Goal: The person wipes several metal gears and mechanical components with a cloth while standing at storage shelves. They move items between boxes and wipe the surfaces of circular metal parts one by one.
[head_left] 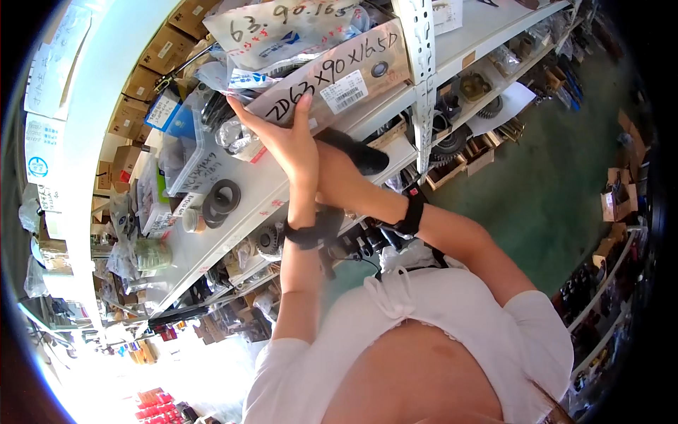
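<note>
My left hand [288, 146] spreads its thumb and fingers around the near left corner of a cardboard parts box [379, 52] on the shelf. The box bears handwriting and a printed label. Plastic-wrapped parts [296, 40] fill its top. Just below and right of it, my right hand [339, 169] is partly hidden behind the left, its fingers out of sight. A dark fuzzy object [360, 153], perhaps a brush, juts out from that hand and appears held in it. Both wrists wear black bands.
Two dark rings [221, 203] lie on the shelf board [251, 196] beside a small jar [193, 220] and a clear plastic bin [185, 164]. A perforated steel upright [422, 69] stands right of the box. Gears [270, 238] sit on the lower shelf. Green floor [529, 175] shows at right.
</note>
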